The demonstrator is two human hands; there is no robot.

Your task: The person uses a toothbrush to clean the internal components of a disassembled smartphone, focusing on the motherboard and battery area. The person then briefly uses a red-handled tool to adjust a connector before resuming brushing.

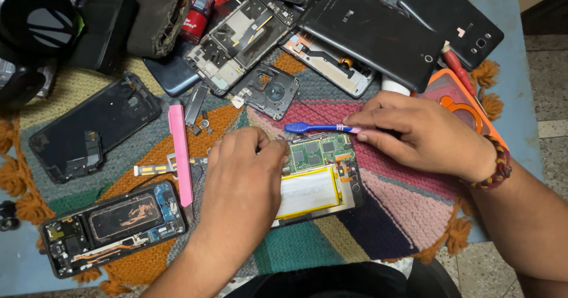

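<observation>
An opened phone (322, 180) lies in the middle of the mat, its green circuit board (316, 152) and pale yellow-edged battery (307, 193) exposed. My left hand (242, 182) rests on the phone's left side, fingers curled over the board's edge. My right hand (414, 132) grips a blue toothbrush-like tool (313, 128), held flat just above the board's top edge. A beaded bracelet (497, 165) circles my right wrist.
On the striped knitted mat (408, 215) lie a pink pry tool (179, 153), an opened phone (112, 227) at lower left, a black frame (89, 129), back covers (370, 32), a mid-frame (242, 38), an orange case (464, 106) and a red-handled screwdriver (457, 66).
</observation>
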